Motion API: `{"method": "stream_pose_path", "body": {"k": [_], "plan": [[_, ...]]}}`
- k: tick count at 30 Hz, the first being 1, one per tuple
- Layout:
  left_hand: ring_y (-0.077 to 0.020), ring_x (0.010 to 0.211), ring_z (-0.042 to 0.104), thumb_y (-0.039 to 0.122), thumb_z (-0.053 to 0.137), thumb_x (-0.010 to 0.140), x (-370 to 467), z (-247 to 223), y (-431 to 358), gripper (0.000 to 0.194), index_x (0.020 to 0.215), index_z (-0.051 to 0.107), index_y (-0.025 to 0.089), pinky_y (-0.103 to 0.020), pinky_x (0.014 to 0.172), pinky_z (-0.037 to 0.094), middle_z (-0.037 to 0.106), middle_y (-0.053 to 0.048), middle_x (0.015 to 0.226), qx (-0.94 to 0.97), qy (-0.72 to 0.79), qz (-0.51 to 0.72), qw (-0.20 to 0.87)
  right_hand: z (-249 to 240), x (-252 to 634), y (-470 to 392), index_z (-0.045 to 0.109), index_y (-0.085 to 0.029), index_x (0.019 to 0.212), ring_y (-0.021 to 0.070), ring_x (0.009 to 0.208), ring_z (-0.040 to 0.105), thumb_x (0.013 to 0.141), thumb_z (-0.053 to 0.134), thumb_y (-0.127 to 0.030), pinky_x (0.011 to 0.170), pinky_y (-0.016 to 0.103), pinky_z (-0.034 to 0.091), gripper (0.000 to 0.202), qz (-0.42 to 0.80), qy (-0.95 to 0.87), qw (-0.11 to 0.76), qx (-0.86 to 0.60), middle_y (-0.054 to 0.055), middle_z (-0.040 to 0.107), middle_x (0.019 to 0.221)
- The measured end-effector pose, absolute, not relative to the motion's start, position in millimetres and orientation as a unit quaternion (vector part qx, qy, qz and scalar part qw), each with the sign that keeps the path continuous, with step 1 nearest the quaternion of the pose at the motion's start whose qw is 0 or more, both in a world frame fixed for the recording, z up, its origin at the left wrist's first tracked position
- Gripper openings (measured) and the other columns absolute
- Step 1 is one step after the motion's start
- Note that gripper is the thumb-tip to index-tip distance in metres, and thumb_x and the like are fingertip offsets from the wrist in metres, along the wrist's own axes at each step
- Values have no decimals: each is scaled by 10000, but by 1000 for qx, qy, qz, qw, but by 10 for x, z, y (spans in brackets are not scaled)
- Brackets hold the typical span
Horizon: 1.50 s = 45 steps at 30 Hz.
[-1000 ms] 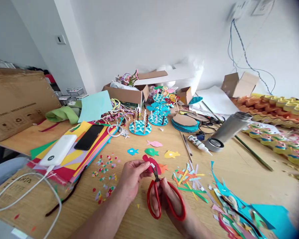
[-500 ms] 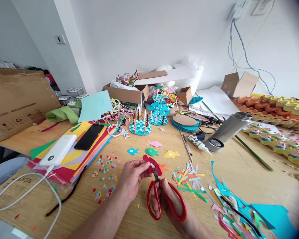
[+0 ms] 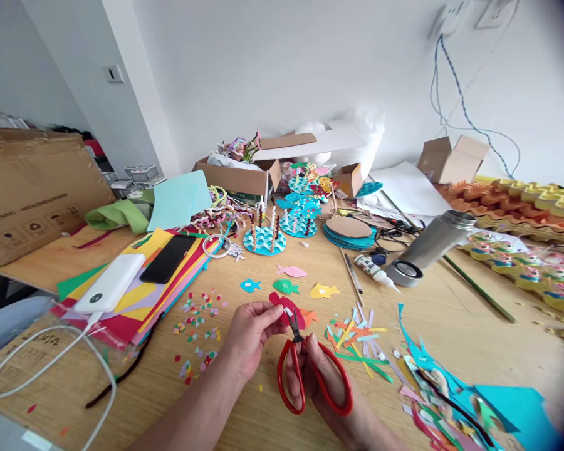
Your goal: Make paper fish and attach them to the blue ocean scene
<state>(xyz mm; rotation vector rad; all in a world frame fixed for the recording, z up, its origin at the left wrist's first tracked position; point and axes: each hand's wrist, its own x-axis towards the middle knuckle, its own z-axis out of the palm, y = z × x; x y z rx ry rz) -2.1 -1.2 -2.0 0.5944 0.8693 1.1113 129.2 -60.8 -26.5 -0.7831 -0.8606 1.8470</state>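
Between the fingertips of my left hand [image 3: 251, 332] is a dark red paper fish [image 3: 281, 302] with a small white patch on it. My right hand [image 3: 326, 376] has its fingers through the handles of red-handled scissors [image 3: 297, 351]; their dark blade tips touch or overlap the lower edge of the red paper. An orange paper fish [image 3: 309, 316] lies partly hidden behind it. Beyond lie a blue paper fish [image 3: 250, 285], a green one [image 3: 286, 287], a yellow one [image 3: 324, 290] and a pink one [image 3: 292, 270], flat on the wooden table.
Paper strips [image 3: 357, 332] and blue offcuts [image 3: 512, 401] lie to the right, paper dots [image 3: 197, 326] to the left. A phone [image 3: 168, 259] and a power bank [image 3: 110, 283] rest on coloured sheets. A glue bottle [image 3: 375, 270] and a steel flask [image 3: 435, 241] stand beyond the strips.
Both hands stay almost in place. The scissors have shifted very slightly at the red paper fish's lower edge; nothing was let go.
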Motion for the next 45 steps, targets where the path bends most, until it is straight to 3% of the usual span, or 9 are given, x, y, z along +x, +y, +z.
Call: {"method": "stream_pose_path", "body": {"k": [10, 27, 45], "plan": [[-97, 557, 598, 293, 821, 585, -19, -16, -27, 237, 657, 714, 93, -215, 592, 499, 693, -53, 644, 281, 385, 493, 728, -207, 1276, -612, 573, -119, 884, 96, 432, 472, 912, 368, -555, 461, 226, 308, 482, 748, -342, 471, -319, 5, 568, 529], [-99, 584, 593, 273, 824, 579, -13, 12, -27, 227, 650, 708, 91, -210, 584, 491, 697, -57, 659, 274, 389, 502, 722, -223, 1271, -608, 545, -106, 987, 104, 420, 481, 914, 389, -532, 443, 215, 325, 460, 770, -315, 467, -300, 10, 576, 515], [-110, 594, 604, 300, 835, 557, -10, 1, -33, 260, 653, 713, 92, -217, 599, 489, 697, -63, 651, 272, 389, 491, 730, -199, 1271, -591, 563, -138, 771, 104, 440, 477, 902, 382, -564, 464, 236, 329, 480, 749, -328, 490, -302, 21, 570, 532]]}}
